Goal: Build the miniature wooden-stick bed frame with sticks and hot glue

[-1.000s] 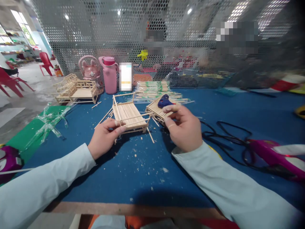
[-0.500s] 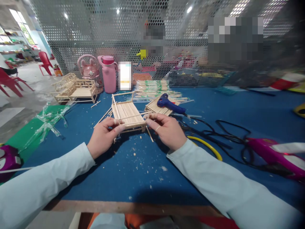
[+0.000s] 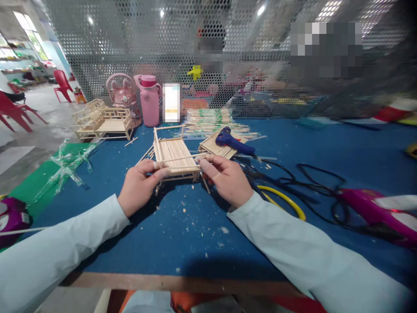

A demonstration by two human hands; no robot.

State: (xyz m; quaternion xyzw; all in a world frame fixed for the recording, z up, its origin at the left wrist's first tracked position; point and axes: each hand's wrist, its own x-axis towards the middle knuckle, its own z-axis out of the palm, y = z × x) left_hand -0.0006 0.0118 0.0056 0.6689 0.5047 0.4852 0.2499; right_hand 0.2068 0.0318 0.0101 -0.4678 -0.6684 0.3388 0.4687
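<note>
A small bed frame of thin wooden sticks (image 3: 177, 153) stands in front of me, its slatted deck facing up and a raised rail at its far left. My left hand (image 3: 139, 184) is closed at the near left corner, thumb and fingers pinching the end of a wooden stick (image 3: 182, 160) that spans the near side. At the near right corner my right hand (image 3: 230, 177) pinches the other end of that stick. Just behind my right hand, a blue glue gun (image 3: 233, 141) lies on a flat stick panel (image 3: 215, 143).
Finished stick furniture (image 3: 112, 124) stands at the back left beside a pink flask (image 3: 149, 102). Bundled sticks (image 3: 208, 117) lie at the back. Black cables (image 3: 321, 184), yellow-handled pliers (image 3: 286, 201) and a magenta device (image 3: 374, 211) lie right. Green sheet (image 3: 42, 174) is left.
Both hands stay at the near corners of the frame with the stick between them. My right fingers have shifted very slightly; the view has moved a little.
</note>
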